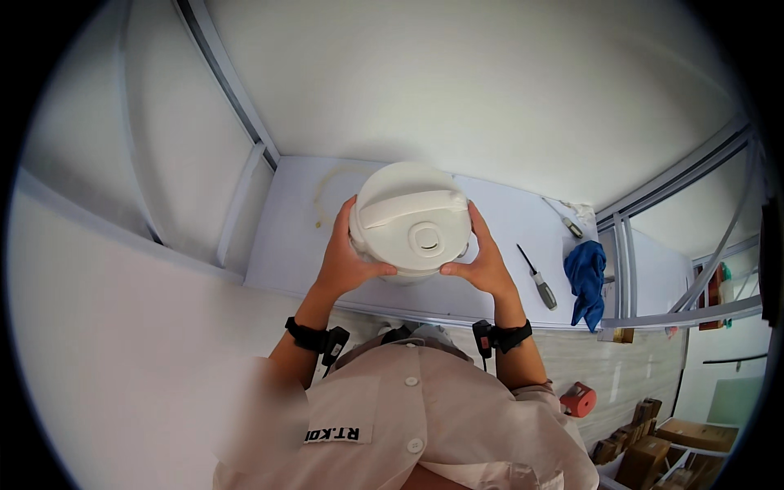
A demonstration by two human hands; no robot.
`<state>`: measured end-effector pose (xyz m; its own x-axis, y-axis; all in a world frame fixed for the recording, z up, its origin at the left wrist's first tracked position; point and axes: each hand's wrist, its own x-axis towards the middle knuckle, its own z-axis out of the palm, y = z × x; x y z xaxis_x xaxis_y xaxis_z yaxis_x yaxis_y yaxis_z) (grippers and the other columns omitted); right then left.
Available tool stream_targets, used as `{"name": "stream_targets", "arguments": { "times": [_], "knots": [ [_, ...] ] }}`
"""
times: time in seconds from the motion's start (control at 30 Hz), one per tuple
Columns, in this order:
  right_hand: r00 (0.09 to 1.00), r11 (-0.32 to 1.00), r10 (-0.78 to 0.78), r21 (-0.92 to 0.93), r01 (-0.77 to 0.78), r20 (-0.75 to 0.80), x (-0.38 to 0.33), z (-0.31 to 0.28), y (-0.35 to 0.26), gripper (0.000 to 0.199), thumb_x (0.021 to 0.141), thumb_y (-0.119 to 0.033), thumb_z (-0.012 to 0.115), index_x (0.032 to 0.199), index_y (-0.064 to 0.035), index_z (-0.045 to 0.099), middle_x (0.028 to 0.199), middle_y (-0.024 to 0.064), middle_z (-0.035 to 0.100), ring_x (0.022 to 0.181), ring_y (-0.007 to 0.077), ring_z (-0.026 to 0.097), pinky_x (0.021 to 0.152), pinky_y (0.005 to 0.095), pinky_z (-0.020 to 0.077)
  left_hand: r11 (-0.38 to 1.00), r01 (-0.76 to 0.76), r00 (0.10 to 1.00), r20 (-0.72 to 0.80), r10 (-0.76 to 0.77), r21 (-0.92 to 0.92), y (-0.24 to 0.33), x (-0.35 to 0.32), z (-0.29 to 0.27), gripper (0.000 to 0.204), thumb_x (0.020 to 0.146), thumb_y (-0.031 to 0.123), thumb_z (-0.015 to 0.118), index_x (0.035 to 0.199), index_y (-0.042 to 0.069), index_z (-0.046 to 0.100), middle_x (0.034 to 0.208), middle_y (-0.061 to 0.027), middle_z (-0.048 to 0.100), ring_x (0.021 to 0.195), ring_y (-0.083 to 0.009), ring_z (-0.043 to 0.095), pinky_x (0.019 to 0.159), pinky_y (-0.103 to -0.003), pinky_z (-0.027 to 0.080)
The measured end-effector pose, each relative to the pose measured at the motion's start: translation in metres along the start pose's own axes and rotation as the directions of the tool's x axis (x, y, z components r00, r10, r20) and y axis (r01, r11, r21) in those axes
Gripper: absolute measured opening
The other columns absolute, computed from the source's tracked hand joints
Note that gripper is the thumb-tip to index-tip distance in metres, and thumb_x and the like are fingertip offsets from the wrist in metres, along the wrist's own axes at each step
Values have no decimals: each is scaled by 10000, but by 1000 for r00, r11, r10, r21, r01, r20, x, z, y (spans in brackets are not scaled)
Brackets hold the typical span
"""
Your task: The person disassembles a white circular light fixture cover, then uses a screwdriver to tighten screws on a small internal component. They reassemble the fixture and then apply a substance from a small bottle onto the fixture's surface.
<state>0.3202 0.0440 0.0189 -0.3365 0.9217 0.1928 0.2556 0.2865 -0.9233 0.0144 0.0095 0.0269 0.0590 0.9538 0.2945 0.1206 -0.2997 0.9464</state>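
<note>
Nearest, a pale buttoned shirt (412,408), then a black band on each wrist, left band (308,334) and right band (510,336), each with a small dark box. Left hand (347,257) spread wide, holding the left side of a white pot (411,226); right hand (483,260) spread likewise, holding the right side. Both thumbs lie at the near rim, fingers wrap back along the sides. Pot is upright, above the middle part of the desk (286,237); base mostly hidden, so cannot tell if it rests there or is raised. Lid is on, handle (408,211) lying across it, round button (425,238) on the near side. Progress, as judged: two-sided hold done, lid in place; whether it is latched cannot be told, and what is left does not show. Tools not in use: one screwdriver (545,291) lies on the desk to the right of the pot, a blue cloth (585,278) bunched beyond it to the right, hanging at the near edge, and a second screwdriver (574,229) farther back. Behind the desk, a plain white wall (457,82). Far lower right, red stool (579,399) on the floor, then cardboard boxes (643,462).
</note>
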Motion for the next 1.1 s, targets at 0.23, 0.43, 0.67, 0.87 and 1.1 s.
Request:
{"name": "stream_targets", "arguments": {
  "times": [0.23,0.43,0.67,0.87,1.1],
  "knots": [
    [999,999,-41,-30,41,16,1,0,-8,1372,639,-391,1035,1681,1,235,1729,242,279,1619,396,234,1314,498,206,997,77,997,-8,-77,-8,-1,-4,0,1448,515,336,1080,1661,78,235,1582,-157,463,1493,-325,435,1250,-483,349],
    [997,995,-66,-71,70,50,-3,0,-6,1361,676,-444,1010,1686,-2,212,1736,280,226,1644,432,108,1320,528,169,998,61,998,3,-61,-17,-4,-5,0,1432,521,286,1077,1659,78,232,1575,-150,473,1476,-315,456,1241,-477,375],
    [998,999,-49,4,49,46,3,-1,-3,1347,668,-427,1019,1692,-45,231,1739,275,219,1644,430,110,1321,531,162,998,69,998,3,-69,-9,10,-2,2,1385,523,216,1068,1643,78,264,1548,-125,503,1451,-296,483,1230,-467,399],
    [996,999,-47,-16,49,78,6,-5,3,1392,658,-376,1034,1698,-26,178,1739,273,221,1642,411,136,1322,508,167,996,70,997,-37,-72,-63,3,-5,6,1389,505,258,1075,1636,77,288,1542,-112,515,1450,-292,483,1222,-465,393],
    [994,992,29,121,-42,109,10,-5,-5,1521,652,-288,1047,1683,59,-15,1738,268,239,1629,375,215,1317,452,184,998,55,996,-66,-54,2,2,-6,7,1393,506,323,1078,1637,84,301,1558,-111,503,1466,-296,462,1227,-465,367]
  ]
}}
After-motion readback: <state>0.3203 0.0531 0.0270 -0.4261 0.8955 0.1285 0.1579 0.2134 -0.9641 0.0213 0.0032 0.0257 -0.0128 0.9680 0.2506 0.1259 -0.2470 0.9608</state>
